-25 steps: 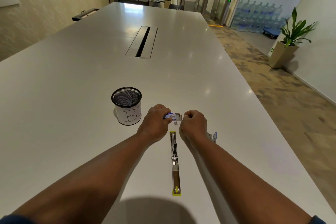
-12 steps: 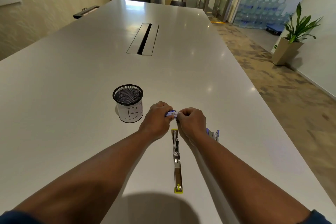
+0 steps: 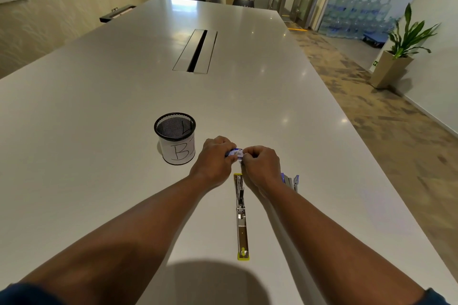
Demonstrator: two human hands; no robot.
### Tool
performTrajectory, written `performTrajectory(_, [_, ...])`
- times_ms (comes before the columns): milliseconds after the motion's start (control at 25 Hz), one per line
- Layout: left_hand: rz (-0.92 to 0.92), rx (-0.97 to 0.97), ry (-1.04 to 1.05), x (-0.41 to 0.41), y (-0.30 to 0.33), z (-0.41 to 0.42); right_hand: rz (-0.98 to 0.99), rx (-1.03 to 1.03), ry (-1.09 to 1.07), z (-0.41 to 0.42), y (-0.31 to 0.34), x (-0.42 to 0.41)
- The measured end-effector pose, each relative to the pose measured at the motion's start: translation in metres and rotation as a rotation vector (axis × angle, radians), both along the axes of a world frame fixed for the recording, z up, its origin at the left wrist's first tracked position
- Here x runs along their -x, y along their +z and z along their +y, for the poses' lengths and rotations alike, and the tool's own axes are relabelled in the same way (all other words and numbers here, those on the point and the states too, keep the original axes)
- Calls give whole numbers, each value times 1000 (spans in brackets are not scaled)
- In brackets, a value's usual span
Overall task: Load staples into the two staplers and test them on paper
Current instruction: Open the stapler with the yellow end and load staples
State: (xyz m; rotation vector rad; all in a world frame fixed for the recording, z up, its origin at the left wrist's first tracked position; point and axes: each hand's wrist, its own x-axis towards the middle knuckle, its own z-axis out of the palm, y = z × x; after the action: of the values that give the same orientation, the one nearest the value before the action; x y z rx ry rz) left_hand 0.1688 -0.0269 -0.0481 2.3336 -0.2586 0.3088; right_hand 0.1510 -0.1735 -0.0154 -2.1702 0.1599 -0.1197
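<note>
Just below the two hands, on the smooth, glossy white bench (image 3: 99,106), a stapler (image 3: 241,215) lies folded fully open into one long thin strip of shiny metal with yellow plastic at each end. Its long axis runs straight away from the person, the far end almost under the knuckles and the near end toward the body. The left hand (image 3: 214,162) and the right hand (image 3: 262,165) are held close together above the bench, both curled, and between them they pinch a small staple box (image 3: 235,152), blue and white and seemingly of card; its long side runs across from one hand to the other. The left hand grips the box's left part, the right hand's fingertips close on its right end. Just right of the right wrist, a second stapler (image 3: 290,181) with blue ends and grey metal rests on the bench, mostly hidden by the forearm, so I cannot tell which way it points. Left of the left hand stands a round black wire-mesh cup (image 3: 175,137), wrapped in white paper with a handwritten "B".
</note>
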Motion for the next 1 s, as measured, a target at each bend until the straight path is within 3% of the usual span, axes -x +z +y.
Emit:
performTrajectory(280, [2, 19, 7, 0, -1, 0, -48, -12, -15, -1, 0, 14])
performTrajectory(600, [27, 31, 47, 6, -1, -1, -46, 111, 36, -3, 0, 18])
performTrajectory(800, [-62, 50, 11, 18, 2, -1, -66, 16, 41, -5, -1, 26])
performTrajectory(1000, [-24, 103, -116, 21, 7, 0, -64, -57, 72, -10, -2, 26])
